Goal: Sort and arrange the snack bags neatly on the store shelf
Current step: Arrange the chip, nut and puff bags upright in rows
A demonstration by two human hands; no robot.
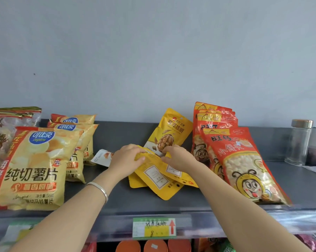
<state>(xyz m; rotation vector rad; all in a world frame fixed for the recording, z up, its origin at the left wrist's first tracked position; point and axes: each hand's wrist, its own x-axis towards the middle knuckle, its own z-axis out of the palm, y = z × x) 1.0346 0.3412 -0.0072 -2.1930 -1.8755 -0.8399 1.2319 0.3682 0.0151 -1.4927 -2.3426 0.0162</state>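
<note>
**Both hands on the yellow pouches, mid-shelf**

Dark grey shelf (117,135) against a pale wall. Centre of the shelf: a small overlapping heap of yellow pouches (159,180), lying flat, printed back panels up, skewed at different angles.

Left hand (125,158): fingers curled over the far edge of the heap, gripping it. Silver bangle (99,190) on that wrist.

Right hand (179,158): thumb and fingers pinching the same far edge, just beside the left hand. Which pouch of the heap each hand holds, cannot tell.

Behind the hands: one more yellow walnut pouch (173,131), front out, tilted and leaning towards the wall.

Left of the left hand: a pale pouch (101,158) lying flat, partly hidden by the hand.

Far left: row of yellow-and-red chip bags (37,166), overlapping front to back, faces up. Clear-wrapped packs (0,128) at the frame edge beyond them.

Right of the heap: stack of red snack bags (244,160) with a bee cartoon, fanned and leaning back, the right forearm just beside them.

Far right: clear glass jar (299,142) with a metal lid, upright, well apart from the bags.

Shelf front rail: green-and-yellow price label (154,228) with a red arrow.
</note>
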